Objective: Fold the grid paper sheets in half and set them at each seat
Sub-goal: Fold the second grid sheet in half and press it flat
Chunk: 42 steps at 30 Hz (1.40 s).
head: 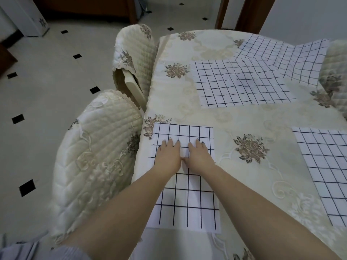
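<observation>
A folded white grid paper sheet (pixel 187 203) lies at the table's near left edge, beside the near chair. My left hand (pixel 168 156) and my right hand (pixel 200 156) rest flat on its upper half, side by side, thumbs touching, fingers spread and gripping nothing. Another grid sheet (pixel 326 175) lies at the right edge. A larger creased sheet (pixel 240 83) lies spread in the middle of the far half. Behind it a further sheet (pixel 293 57) lies bent with a raised crease, near the far right corner.
The table wears a cream floral cloth (pixel 249 147). Two chairs with quilted cream covers stand along the left side, one near (pixel 97 154) and one far (pixel 133 51). Another padded chair back (pixel 334 79) shows at the right. Tiled floor (pixel 47 72) lies to the left.
</observation>
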Each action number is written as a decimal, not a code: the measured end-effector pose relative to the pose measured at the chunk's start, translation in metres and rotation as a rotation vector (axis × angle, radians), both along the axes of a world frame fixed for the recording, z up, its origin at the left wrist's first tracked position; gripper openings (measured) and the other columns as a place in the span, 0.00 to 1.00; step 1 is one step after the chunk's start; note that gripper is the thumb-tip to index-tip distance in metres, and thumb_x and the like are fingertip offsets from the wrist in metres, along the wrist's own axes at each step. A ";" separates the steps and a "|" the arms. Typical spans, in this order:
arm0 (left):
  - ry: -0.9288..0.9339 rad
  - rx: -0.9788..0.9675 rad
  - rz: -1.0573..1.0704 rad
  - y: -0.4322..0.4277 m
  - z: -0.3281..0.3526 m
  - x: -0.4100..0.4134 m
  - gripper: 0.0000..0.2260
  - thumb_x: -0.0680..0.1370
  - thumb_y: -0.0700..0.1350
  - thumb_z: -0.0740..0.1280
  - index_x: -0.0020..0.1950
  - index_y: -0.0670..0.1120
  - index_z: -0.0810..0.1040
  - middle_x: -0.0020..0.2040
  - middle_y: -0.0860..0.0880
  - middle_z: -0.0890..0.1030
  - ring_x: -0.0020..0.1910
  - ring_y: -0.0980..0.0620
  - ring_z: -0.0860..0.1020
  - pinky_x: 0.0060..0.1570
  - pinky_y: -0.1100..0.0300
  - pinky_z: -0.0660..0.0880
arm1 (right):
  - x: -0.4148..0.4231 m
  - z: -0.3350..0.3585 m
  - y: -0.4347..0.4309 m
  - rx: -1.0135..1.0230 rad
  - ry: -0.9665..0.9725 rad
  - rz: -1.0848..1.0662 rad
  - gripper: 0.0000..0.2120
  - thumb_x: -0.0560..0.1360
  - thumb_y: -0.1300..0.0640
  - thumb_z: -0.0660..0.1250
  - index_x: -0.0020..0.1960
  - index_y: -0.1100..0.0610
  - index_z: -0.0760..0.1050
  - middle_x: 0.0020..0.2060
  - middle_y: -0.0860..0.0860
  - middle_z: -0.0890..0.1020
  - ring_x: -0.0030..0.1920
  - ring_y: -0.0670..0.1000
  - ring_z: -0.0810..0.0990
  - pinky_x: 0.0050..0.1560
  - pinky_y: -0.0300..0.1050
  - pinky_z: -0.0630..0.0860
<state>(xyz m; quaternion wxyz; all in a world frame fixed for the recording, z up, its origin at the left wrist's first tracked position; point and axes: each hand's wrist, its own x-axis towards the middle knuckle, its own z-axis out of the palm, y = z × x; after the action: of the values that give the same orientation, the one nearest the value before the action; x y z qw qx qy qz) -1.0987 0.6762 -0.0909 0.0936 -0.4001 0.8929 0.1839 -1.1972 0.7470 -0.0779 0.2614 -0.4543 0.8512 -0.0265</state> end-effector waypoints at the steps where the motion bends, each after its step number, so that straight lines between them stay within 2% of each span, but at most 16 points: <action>1: -0.002 0.007 0.008 -0.005 -0.001 -0.005 0.28 0.78 0.47 0.64 0.76 0.47 0.57 0.77 0.41 0.56 0.76 0.39 0.52 0.71 0.47 0.59 | -0.004 -0.002 -0.006 0.006 0.003 -0.001 0.32 0.79 0.48 0.60 0.77 0.58 0.52 0.77 0.60 0.50 0.77 0.62 0.47 0.75 0.54 0.51; 5: -0.028 0.028 0.041 -0.023 -0.002 -0.021 0.28 0.79 0.47 0.63 0.77 0.50 0.55 0.78 0.41 0.53 0.76 0.36 0.49 0.71 0.41 0.58 | -0.020 -0.006 -0.026 0.032 0.062 0.038 0.32 0.79 0.46 0.58 0.78 0.52 0.51 0.77 0.58 0.48 0.77 0.63 0.45 0.74 0.59 0.54; 8: -0.072 0.073 0.101 -0.037 0.001 -0.031 0.29 0.79 0.46 0.63 0.77 0.52 0.55 0.78 0.42 0.50 0.76 0.34 0.45 0.71 0.37 0.55 | -0.032 -0.009 -0.038 0.082 0.077 0.065 0.35 0.77 0.39 0.58 0.78 0.46 0.48 0.78 0.56 0.46 0.76 0.64 0.43 0.73 0.62 0.55; 11: -0.107 0.138 0.155 -0.046 0.003 -0.037 0.29 0.79 0.51 0.63 0.77 0.54 0.54 0.79 0.42 0.45 0.76 0.34 0.41 0.71 0.35 0.49 | -0.039 -0.012 -0.046 0.150 0.052 0.079 0.39 0.74 0.34 0.59 0.77 0.42 0.43 0.78 0.55 0.41 0.76 0.66 0.40 0.73 0.65 0.53; 14: -0.139 0.147 0.150 -0.049 0.003 -0.040 0.32 0.79 0.54 0.63 0.78 0.55 0.50 0.79 0.43 0.43 0.76 0.34 0.40 0.71 0.34 0.48 | -0.040 -0.011 -0.051 0.183 0.027 0.077 0.43 0.72 0.35 0.63 0.77 0.40 0.40 0.77 0.56 0.37 0.75 0.66 0.37 0.72 0.66 0.51; 18: -0.149 0.136 0.119 -0.049 0.006 -0.034 0.34 0.77 0.55 0.65 0.78 0.55 0.50 0.79 0.42 0.44 0.77 0.34 0.41 0.72 0.35 0.49 | -0.040 -0.008 -0.045 0.135 0.023 0.063 0.43 0.71 0.34 0.64 0.77 0.42 0.43 0.78 0.55 0.40 0.76 0.65 0.39 0.73 0.64 0.51; 23: -0.145 0.083 0.012 -0.041 0.007 -0.010 0.38 0.75 0.57 0.67 0.78 0.51 0.51 0.79 0.39 0.46 0.77 0.34 0.44 0.72 0.38 0.55 | -0.029 -0.010 -0.014 0.030 0.047 0.031 0.38 0.75 0.40 0.64 0.77 0.47 0.50 0.78 0.58 0.45 0.77 0.62 0.42 0.75 0.60 0.51; 34: -0.097 0.048 -0.021 0.028 0.005 0.061 0.37 0.75 0.59 0.66 0.78 0.50 0.52 0.79 0.39 0.45 0.77 0.37 0.43 0.74 0.42 0.51 | 0.026 -0.005 0.063 0.013 0.037 0.018 0.38 0.74 0.42 0.65 0.77 0.50 0.51 0.77 0.59 0.46 0.77 0.62 0.44 0.76 0.55 0.50; 38: -0.017 -0.040 0.017 0.047 0.007 0.083 0.34 0.76 0.59 0.65 0.77 0.49 0.57 0.78 0.38 0.51 0.77 0.37 0.47 0.74 0.45 0.52 | 0.043 0.000 0.091 -0.058 0.029 -0.030 0.37 0.75 0.44 0.65 0.77 0.50 0.51 0.78 0.59 0.47 0.77 0.60 0.45 0.76 0.54 0.50; 40: 0.046 -0.019 0.084 0.054 0.010 0.094 0.31 0.77 0.56 0.65 0.76 0.47 0.58 0.78 0.38 0.53 0.77 0.39 0.51 0.74 0.48 0.54 | 0.049 0.002 0.105 -0.128 -0.058 -0.137 0.34 0.76 0.47 0.65 0.77 0.51 0.54 0.77 0.58 0.50 0.77 0.58 0.48 0.74 0.51 0.54; 42: 0.106 0.025 0.162 0.059 0.013 0.105 0.28 0.78 0.51 0.65 0.76 0.47 0.61 0.77 0.39 0.57 0.74 0.40 0.57 0.71 0.50 0.61 | 0.053 0.005 0.118 -0.199 -0.103 -0.240 0.30 0.77 0.51 0.65 0.75 0.53 0.59 0.76 0.57 0.56 0.75 0.57 0.55 0.70 0.50 0.61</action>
<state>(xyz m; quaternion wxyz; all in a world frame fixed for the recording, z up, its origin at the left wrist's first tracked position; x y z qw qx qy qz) -0.9938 0.7349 -0.0782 0.0361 -0.4595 0.8591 0.2226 -1.1444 0.8649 -0.0733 0.2533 -0.3708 0.8781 -0.1649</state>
